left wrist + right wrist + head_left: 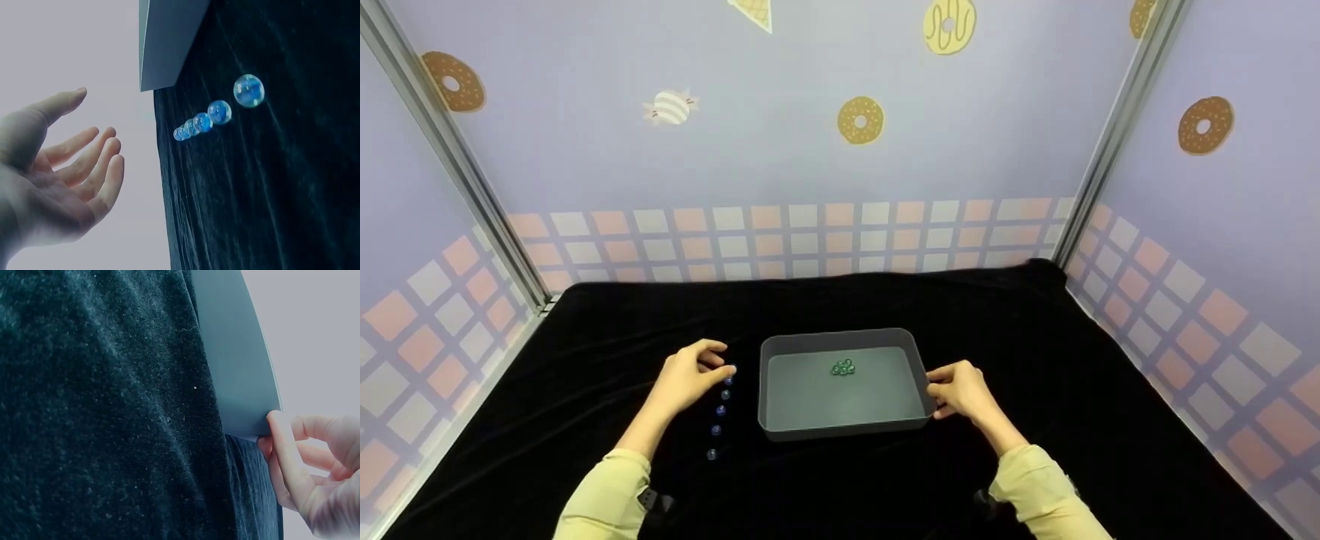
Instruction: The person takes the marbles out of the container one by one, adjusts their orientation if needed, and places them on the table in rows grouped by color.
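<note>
In the head view, a line of several blue glass marbles (721,410) runs along the black cloth, left of a shallow grey tray (840,433). My left hand (694,375) hovers by the far end of that line, its thumb tip overlapping the last marble. The left wrist view shows this hand (73,174) with thumb and loosely bent fingers apart and nothing between them; the blue marbles (219,112) lie beyond. My right hand (961,390) holds the tray at its near right corner. In the right wrist view, its fingertips (275,418) meet the tray wall (239,371).
A small cluster of green glass marbles (843,368) sits inside the tray, right of its middle. Black velvety cloth (840,487) covers the table. Patterned walls (810,172) enclose the back and both sides.
</note>
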A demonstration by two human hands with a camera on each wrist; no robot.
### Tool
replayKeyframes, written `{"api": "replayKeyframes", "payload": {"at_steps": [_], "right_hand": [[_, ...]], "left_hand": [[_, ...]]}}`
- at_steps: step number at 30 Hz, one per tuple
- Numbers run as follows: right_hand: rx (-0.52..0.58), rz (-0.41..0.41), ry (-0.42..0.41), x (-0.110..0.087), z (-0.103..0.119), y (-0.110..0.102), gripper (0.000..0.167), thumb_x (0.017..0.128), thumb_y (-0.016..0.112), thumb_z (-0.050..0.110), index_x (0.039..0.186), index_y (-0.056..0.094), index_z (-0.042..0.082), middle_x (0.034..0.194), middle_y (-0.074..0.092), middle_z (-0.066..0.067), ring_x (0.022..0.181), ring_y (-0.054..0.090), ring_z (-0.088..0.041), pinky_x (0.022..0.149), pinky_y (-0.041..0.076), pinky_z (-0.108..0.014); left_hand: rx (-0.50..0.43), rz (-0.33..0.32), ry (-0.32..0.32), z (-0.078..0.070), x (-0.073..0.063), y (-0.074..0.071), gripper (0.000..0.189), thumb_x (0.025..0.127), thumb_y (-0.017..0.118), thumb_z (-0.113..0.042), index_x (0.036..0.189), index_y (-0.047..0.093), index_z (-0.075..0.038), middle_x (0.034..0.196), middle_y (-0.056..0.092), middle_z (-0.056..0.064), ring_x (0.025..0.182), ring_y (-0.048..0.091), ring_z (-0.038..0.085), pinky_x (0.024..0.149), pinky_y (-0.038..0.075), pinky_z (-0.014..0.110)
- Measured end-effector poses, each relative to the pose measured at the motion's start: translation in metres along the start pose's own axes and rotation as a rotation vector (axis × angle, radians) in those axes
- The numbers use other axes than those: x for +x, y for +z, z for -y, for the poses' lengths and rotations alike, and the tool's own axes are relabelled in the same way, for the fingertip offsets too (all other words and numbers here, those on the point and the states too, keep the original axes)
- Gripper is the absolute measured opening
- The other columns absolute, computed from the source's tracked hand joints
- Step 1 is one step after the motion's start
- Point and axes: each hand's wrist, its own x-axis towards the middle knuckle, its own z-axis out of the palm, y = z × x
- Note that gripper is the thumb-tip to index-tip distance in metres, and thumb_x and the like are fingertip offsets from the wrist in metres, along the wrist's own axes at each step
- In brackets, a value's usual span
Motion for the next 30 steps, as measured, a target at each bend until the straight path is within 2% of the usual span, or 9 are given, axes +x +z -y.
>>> {"api": "replayKeyframes", "payload": {"at_steps": [13,15,17,21,25,30], "right_hand": [[0.001,0.003,0.017,-0.002,0.001,0.0,0.033,0.081,0.061,-0.008,0.113,0.07,-0.008,0.076,0.07,-0.016,0.052,0.063,-0.015,0.049,0.058,-0.029],[0.0,0.006,0.013,-0.002,0.001,-0.001,0.033,0.081,0.061,-0.008,0.113,0.07,-0.008,0.077,0.07,-0.017,0.052,0.063,-0.015,0.049,0.058,-0.029],[0.004,0.008,0.013,-0.002,0.002,-0.001,0.033,0.081,0.061,-0.008,0.113,0.07,-0.008,0.077,0.071,-0.018,0.051,0.063,-0.015,0.049,0.058,-0.028],[0.008,0.013,0.001,-0.002,0.002,0.0,0.033,0.08,0.06,-0.008,0.111,0.071,-0.009,0.075,0.07,-0.017,0.049,0.062,-0.013,0.049,0.057,-0.028],[0.01,0.011,0.002,-0.002,0.002,0.0,0.032,0.081,0.06,-0.008,0.112,0.07,-0.009,0.078,0.071,-0.018,0.051,0.063,-0.014,0.049,0.058,-0.029],[0.008,0.007,0.003,-0.002,0.002,0.0,0.033,0.081,0.061,-0.008,0.113,0.07,-0.009,0.078,0.071,-0.019,0.053,0.063,-0.015,0.049,0.058,-0.029]], "left_hand": [[-0.072,-0.044,-0.098,-0.013,0.007,0.025,0.045,0.088,0.071,-0.016,0.127,0.06,0.003,0.107,0.072,0.021,0.095,0.069,0.033,0.088,0.055,0.046],[-0.081,-0.041,-0.113,-0.015,0.006,0.029,0.045,0.088,0.071,-0.016,0.127,0.06,0.003,0.107,0.072,0.021,0.091,0.069,0.032,0.082,0.057,0.043],[-0.1,-0.033,-0.135,-0.017,0.005,0.032,0.046,0.088,0.071,-0.016,0.129,0.059,0.003,0.108,0.071,0.022,0.083,0.069,0.031,0.072,0.057,0.037],[-0.135,-0.01,-0.179,-0.019,0.004,0.037,0.05,0.089,0.069,-0.015,0.133,0.055,0.003,0.112,0.069,0.024,0.071,0.067,0.028,0.056,0.053,0.026],[-0.144,-0.011,-0.203,-0.02,0.004,0.04,0.051,0.09,0.069,-0.015,0.134,0.054,0.004,0.113,0.068,0.024,0.071,0.067,0.029,0.056,0.053,0.024],[-0.163,0.003,-0.236,-0.023,0.002,0.045,0.051,0.09,0.069,-0.015,0.134,0.054,0.004,0.115,0.068,0.025,0.08,0.069,0.033,0.061,0.058,0.03]]}}
